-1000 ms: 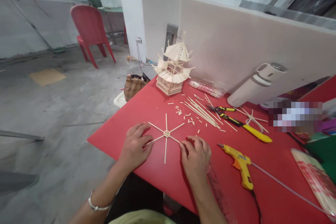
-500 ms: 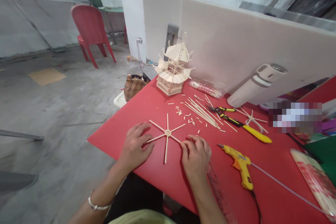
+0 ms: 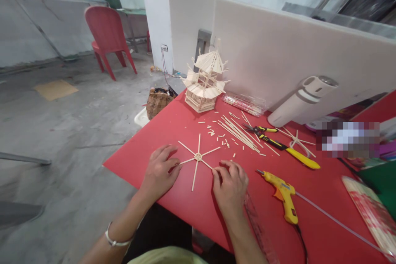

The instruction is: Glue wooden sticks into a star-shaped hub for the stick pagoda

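The 6-spoked frame [image 3: 198, 157] near the worktop's [image 3: 161, 130] front edge is pinched by the right hand [image 3: 229, 185]; grip of the left hand [image 3: 159, 173] is unclear.

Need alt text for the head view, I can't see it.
Two bare hands, left and right, frame a six-spoked stick wheel on a red table. Beyond stands a stick pagoda model; a yellow glue gun lies at right.

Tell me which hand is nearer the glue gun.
Right. The right hand is beside the glue gun, on its left; the left hand is farther left, across the stick star.
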